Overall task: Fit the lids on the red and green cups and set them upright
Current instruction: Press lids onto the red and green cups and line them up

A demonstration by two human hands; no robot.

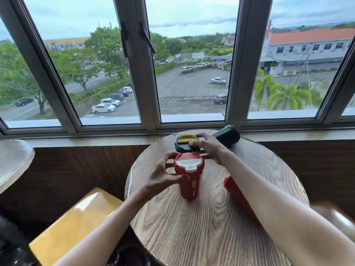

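Note:
A red cup stands upright near the middle of the round wooden table, with a red lid and white flap on top. My left hand wraps it from the left, thumb on the cup wall and fingers at the lid's edge. Just behind it sits the dark green lid with a yellow flap. My right hand grips that lid from the right, thumb on top. The green cup lies on its side at the table's far edge. What is under the green lid is hidden.
A second red piece lies on the table, mostly hidden under my right forearm. A yellow seat stands low on the left. Another wooden table is at the far left. The window sill runs directly behind the table.

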